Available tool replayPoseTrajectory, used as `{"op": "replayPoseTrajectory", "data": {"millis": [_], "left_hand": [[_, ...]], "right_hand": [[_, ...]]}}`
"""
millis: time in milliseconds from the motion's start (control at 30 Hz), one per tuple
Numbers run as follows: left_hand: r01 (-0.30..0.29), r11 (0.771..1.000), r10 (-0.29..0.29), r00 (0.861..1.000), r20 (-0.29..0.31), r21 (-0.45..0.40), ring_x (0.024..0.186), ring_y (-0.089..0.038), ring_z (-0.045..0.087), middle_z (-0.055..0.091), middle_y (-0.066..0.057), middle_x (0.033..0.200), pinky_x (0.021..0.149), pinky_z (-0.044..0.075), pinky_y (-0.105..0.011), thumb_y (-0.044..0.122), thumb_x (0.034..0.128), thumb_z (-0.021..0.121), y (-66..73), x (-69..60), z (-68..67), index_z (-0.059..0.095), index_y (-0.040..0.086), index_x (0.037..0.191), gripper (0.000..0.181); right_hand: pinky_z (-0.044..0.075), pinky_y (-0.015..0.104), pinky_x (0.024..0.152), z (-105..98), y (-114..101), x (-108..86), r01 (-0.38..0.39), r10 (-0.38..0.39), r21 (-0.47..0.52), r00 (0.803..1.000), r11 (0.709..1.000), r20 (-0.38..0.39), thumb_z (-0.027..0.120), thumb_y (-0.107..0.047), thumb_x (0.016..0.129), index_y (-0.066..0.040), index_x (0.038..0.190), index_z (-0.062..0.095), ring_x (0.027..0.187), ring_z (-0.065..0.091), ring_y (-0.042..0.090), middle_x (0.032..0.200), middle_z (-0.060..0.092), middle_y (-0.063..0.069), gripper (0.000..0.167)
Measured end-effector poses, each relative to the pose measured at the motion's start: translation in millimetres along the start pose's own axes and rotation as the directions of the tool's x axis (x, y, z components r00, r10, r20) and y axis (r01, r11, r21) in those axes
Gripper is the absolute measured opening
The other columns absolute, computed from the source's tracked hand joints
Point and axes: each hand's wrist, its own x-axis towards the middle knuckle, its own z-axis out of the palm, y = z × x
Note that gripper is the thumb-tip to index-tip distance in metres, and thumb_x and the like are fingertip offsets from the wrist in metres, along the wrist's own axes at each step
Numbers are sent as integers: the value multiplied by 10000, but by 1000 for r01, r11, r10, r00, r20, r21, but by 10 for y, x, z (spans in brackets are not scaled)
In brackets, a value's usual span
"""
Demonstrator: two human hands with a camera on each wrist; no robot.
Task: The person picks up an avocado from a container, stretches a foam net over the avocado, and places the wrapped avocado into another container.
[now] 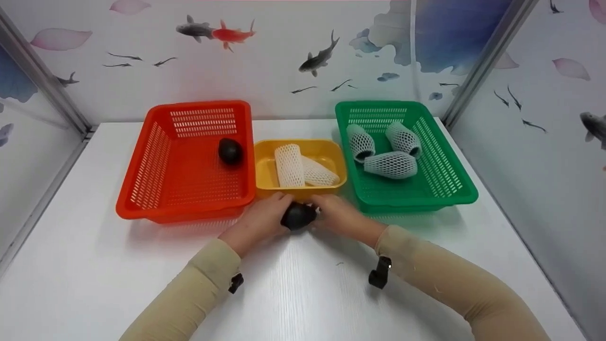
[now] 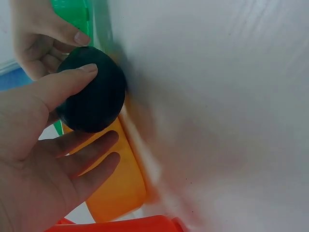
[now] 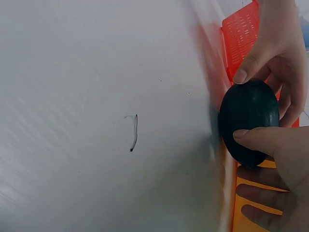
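Note:
In front of the yellow basket, a dark avocado (image 1: 298, 216) is held between both hands just above the table. My left hand (image 1: 262, 219) grips its left end, with the thumb laid over the skin and other fingers spread beneath, as the left wrist view shows. From the other end my right hand (image 1: 342, 217) pinches it; in the right wrist view the thumb lies across the avocado (image 3: 248, 116). A second avocado (image 1: 230, 151) lies in the red basket (image 1: 189, 213). Two white foam net sleeves (image 1: 289, 166) rest in the yellow basket (image 1: 303, 190).
At the right stands a green basket (image 1: 416, 201) with three net-sleeved fruits (image 1: 390, 165) inside. The three baskets stand in a row near the back wall. A small dark stem-like scrap (image 3: 134, 133) lies on the white table (image 1: 293, 293). Printed panels enclose the back and sides.

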Motion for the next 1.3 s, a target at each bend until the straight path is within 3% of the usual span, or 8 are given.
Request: {"op": "replayPoseTrajectory", "data": {"millis": [167,333,600,767,1000,1300], "left_hand": [[-7,1000,7,1000,22,8,1220,-265,496,507,-77,1361,1061,370,-454,272,834,789,16,4,-6,443,224,1443,702],[-5,1000,4,999,41,27,1197,-268,504,523,-76,1334,1052,376,-464,262,810,811,31,-6,-14,458,217,1425,711],[-29,996,24,998,61,83,1228,-243,468,508,-40,1370,1079,336,-480,322,801,809,37,-27,7,473,206,1426,719],[-38,997,32,995,90,64,1229,-242,473,504,-38,1377,1067,348,-494,331,810,796,39,-46,13,460,209,1433,718],[-63,997,59,995,82,53,1201,-244,495,523,-39,1342,1045,383,-466,311,821,789,49,-82,11,481,208,1401,664],[-28,994,21,997,70,104,1266,-255,459,482,-49,1411,1084,337,-476,310,791,820,101,-117,-51,425,188,1456,783]], "right_hand": [[477,350,908,-17,-16,-17,-31,31,-1,999,1000,15,833,-159,784,-210,1329,534,1032,579,183,1191,625,-8,624],[465,373,936,-37,-32,-39,-13,14,-36,1000,999,27,845,-201,773,-212,1321,533,1068,575,193,1198,626,-1,631],[477,389,906,-56,-46,-75,28,-23,-104,999,994,43,847,-218,768,-163,1253,577,1044,584,217,1187,633,32,557],[468,405,924,-92,-92,-106,12,-2,-127,997,992,78,840,-228,775,-138,1253,588,1070,577,239,1203,629,55,549],[456,418,948,-122,-126,-143,43,-30,-161,996,986,80,824,-268,790,-130,1235,608,1097,577,250,1214,632,55,514],[469,394,946,-281,-173,-146,50,-42,-194,998,980,46,780,-272,843,-177,1316,566,1095,582,216,1212,632,35,528]]}}
